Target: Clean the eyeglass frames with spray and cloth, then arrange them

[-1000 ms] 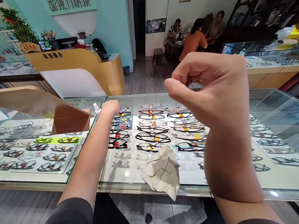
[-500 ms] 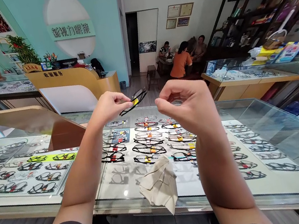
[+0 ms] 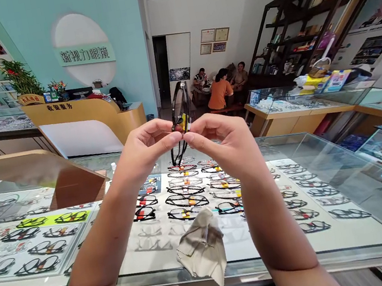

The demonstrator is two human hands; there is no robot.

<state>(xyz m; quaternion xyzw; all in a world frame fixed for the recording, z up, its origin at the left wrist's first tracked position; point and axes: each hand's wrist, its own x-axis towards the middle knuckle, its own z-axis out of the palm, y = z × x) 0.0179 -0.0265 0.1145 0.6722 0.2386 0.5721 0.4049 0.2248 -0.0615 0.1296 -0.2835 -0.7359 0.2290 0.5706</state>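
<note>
The left hand [image 3: 152, 142] and right hand [image 3: 225, 137] pinch one pair of glasses [image 3: 184, 119], already off the surface [image 3: 134, 264], mid-frame. The cloth [image 3: 203, 249], lower centre, lies untouched.

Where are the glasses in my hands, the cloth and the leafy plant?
Glasses [image 3: 185, 122]: head view, on the yellow tag.
Cloth [image 3: 202, 248]: head view, middle of its crumpled fabric.
Plant [image 3: 21, 79]: head view, on its green leaves.

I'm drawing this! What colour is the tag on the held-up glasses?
The tag is yellow, best seen in the head view.
</note>
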